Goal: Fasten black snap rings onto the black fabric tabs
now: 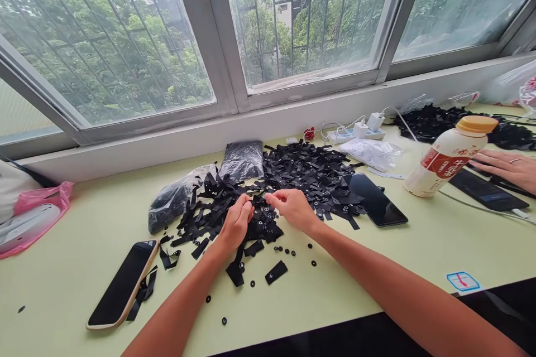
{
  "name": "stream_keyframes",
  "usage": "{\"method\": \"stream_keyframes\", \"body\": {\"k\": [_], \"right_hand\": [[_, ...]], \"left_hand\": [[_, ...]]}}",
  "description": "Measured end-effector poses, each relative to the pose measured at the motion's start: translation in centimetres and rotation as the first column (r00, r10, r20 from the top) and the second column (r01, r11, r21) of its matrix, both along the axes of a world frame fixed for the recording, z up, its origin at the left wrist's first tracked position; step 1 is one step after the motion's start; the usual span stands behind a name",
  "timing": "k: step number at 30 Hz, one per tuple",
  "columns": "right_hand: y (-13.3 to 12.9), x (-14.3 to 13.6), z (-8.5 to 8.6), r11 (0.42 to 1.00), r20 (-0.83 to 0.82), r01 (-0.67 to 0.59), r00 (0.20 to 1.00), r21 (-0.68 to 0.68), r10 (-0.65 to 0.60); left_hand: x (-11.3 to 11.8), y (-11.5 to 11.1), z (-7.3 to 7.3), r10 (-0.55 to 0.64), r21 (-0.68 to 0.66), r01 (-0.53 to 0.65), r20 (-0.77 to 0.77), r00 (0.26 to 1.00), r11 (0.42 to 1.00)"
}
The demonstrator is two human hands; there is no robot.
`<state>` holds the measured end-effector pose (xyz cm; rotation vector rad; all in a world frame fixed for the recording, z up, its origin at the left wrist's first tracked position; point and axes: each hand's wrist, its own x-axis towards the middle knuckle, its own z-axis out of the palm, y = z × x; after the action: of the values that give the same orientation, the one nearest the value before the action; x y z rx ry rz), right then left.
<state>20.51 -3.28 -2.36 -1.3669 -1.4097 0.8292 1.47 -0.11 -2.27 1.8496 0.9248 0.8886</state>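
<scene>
Both of my hands are over a heap of short black fabric strips [312, 173] mixed with small black round discs [260, 222]. My left hand [238, 222] is closed, thumb against the curled fingers, above the near middle of the heap. A short gap away, my right hand [292, 207] pinches with thumb and forefinger. Anything between the fingertips of either hand is too small to make out. In front of them lies a loose black label [276, 272] with a white letter, and several discs are scattered nearby on the pale green table [335, 312].
Clear bags of black material [242, 160] lie behind the heap. A phone [123, 284] rests left, another phone [377, 199] right. A bottle [450, 156] stands near another person's hand [508, 167]. A power strip [355, 135] with cables sits below the windows.
</scene>
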Motion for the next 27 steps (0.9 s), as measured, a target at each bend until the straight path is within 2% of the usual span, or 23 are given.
{"method": "stream_keyframes", "body": {"k": [2,5,7,10,13,16,18,19,21,22,24,27], "right_hand": [[-0.1,-0.2,0.2,0.992,-0.123,-0.102,0.988,-0.078,0.092],[-0.2,-0.5,0.3,0.951,-0.263,-0.274,0.937,-0.14,0.232],[-0.2,-0.6,0.1,0.948,-0.29,-0.291,0.925,-0.131,0.244],[-0.1,-0.6,-0.1,0.966,-0.255,-0.235,0.946,-0.111,0.201],[0.0,-0.4,0.1,0.98,-0.151,-0.194,0.971,-0.053,0.184],[0.1,0.3,0.7,0.987,-0.015,-0.163,0.987,0.01,0.163],[0.2,1.3,1.1,0.998,0.142,-0.027,0.99,0.05,0.02],[0.4,1.9,1.2,0.995,0.244,0.074,0.966,0.068,-0.089],[0.8,3.3,1.2,0.964,0.464,0.252,0.847,0.078,-0.259],[1.1,4.0,1.0,0.954,0.56,0.296,0.782,0.053,-0.274],[1.5,5.2,0.5,0.948,0.682,0.318,0.699,-0.027,-0.216],[1.9,6.0,0.1,0.944,0.687,0.329,0.691,-0.022,-0.225]], "left_hand": [[0.0,-0.1,-0.1,-0.012,0.022,0.013,-0.043,0.999,1.0],[0.1,-0.4,0.1,0.021,0.129,-0.002,-0.148,0.989,0.992],[0.2,-0.4,0.3,0.055,0.201,-0.017,-0.186,0.981,0.979],[0.2,-0.4,0.6,0.147,0.283,-0.084,-0.209,0.967,0.956],[0.1,-0.4,0.8,0.209,0.319,-0.132,-0.223,0.952,0.939],[0.0,-0.5,0.8,0.198,0.389,-0.089,-0.252,0.947,0.917],[-0.3,-0.3,0.8,0.225,0.444,-0.094,-0.253,0.941,0.891],[-0.5,-0.1,0.8,0.262,0.465,-0.128,-0.236,0.936,0.876],[-1.3,0.8,0.8,0.379,0.495,-0.257,-0.162,0.911,0.83],[-1.7,1.4,0.8,0.453,0.506,-0.339,-0.118,0.884,0.793],[-2.6,2.5,0.8,0.578,0.548,-0.453,-0.07,0.813,0.703],[-3.1,3.2,1.0,0.7,0.61,-0.511,-0.105,0.706,0.606]]}}
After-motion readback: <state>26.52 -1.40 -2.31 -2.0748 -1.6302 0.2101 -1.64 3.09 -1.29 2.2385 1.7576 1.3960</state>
